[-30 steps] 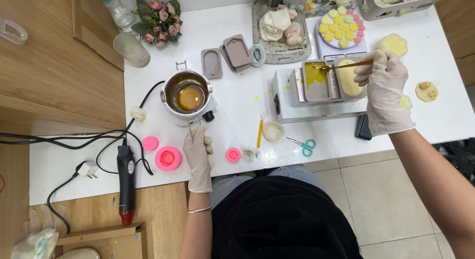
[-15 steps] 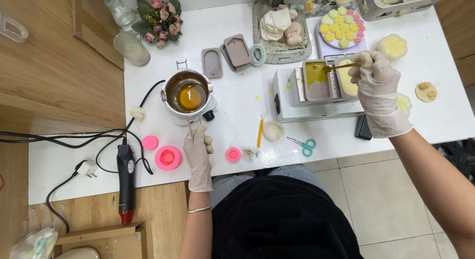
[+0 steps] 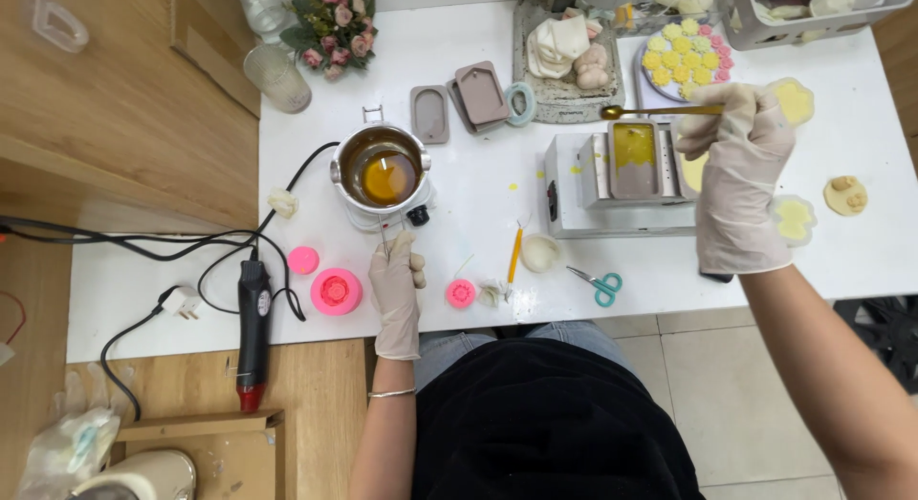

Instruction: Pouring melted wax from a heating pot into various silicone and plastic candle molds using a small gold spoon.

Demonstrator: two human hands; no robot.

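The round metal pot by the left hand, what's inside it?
The metal pot holds amber-yellow liquid, likely melted wax, with a thin stick dipped in, held by the left hand. The liquid hides the pot's bottom and the stick's lower end.

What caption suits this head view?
Gloved right hand lifts a gold spoon above yellow wax tray; left hand steadies melting pot.

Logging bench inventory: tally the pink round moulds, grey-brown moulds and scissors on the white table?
Pink round moulds: 3
Grey-brown moulds: 2
Scissors: 1
Total: 6
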